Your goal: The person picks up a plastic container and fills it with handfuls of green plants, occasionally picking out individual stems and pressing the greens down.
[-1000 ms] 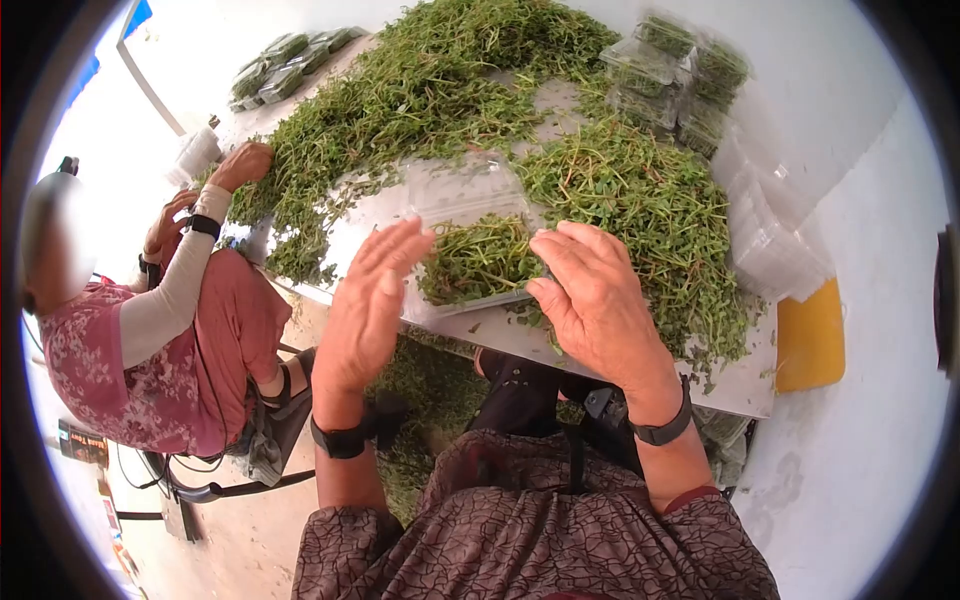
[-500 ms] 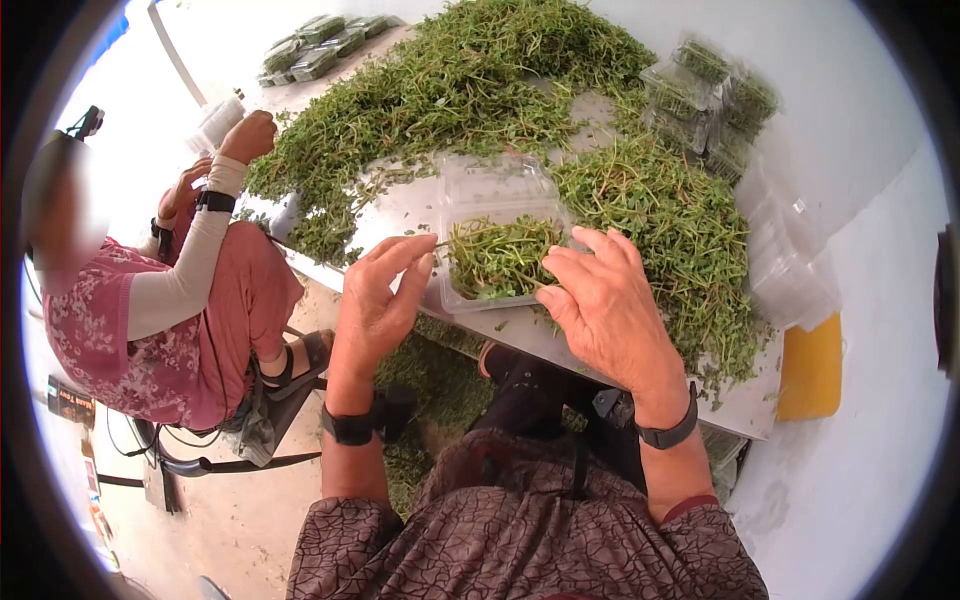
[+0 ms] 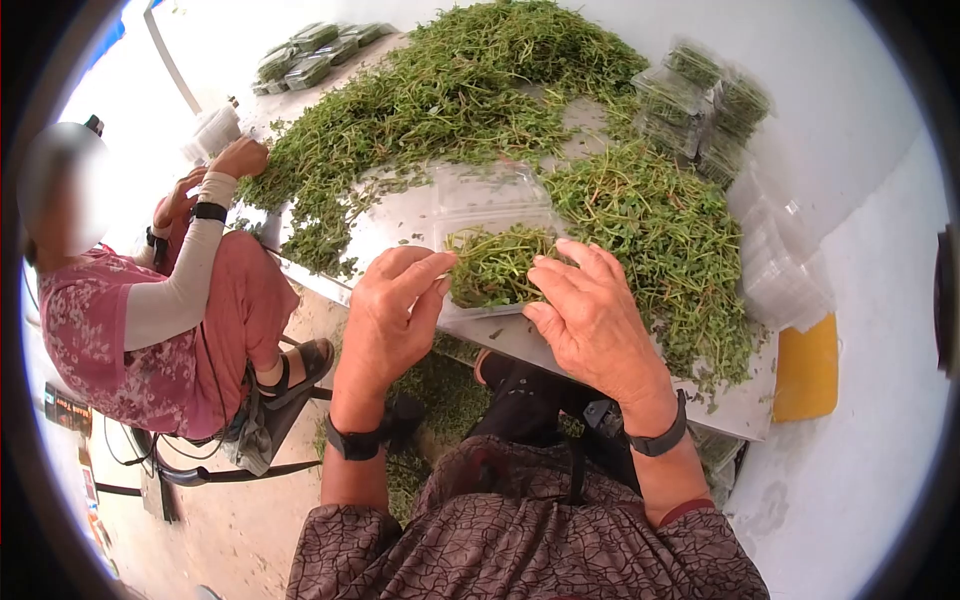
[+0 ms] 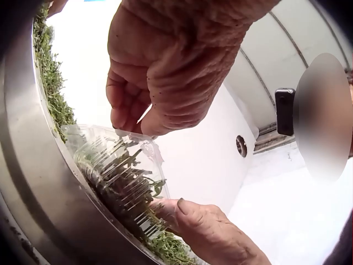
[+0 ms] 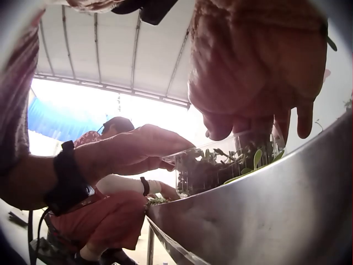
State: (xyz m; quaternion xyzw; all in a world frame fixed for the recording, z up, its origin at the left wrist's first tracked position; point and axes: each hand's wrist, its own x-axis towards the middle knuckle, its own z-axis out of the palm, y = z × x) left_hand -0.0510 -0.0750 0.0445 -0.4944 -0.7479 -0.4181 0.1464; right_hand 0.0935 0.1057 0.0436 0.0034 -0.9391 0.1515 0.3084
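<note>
A clear hinged container (image 3: 495, 308) lies near the table's front edge with its lid folded back, and green stems (image 3: 500, 262) fill its base. My left hand (image 3: 392, 310) is at the container's left side; in the left wrist view that hand (image 4: 176, 66) has its thumb and bent fingers together at the clear rim (image 4: 118, 132). My right hand (image 3: 598, 325) is at the right side, fingers slightly bent over the greens and thumb apart from them. In the right wrist view its fingers (image 5: 253, 118) partly hide the container's end.
Loose greens (image 3: 650, 240) heap to the right and a larger pile (image 3: 450, 90) lies behind. Filled packs (image 3: 685, 100) and nested empty containers (image 3: 780, 250) stand at the right. Another person (image 3: 150, 320) sits at the left, hands by the pile.
My hands have come down from above the container to its sides. The left hand's fingers have moved in to the left rim; the right hand's reach over the greens.
</note>
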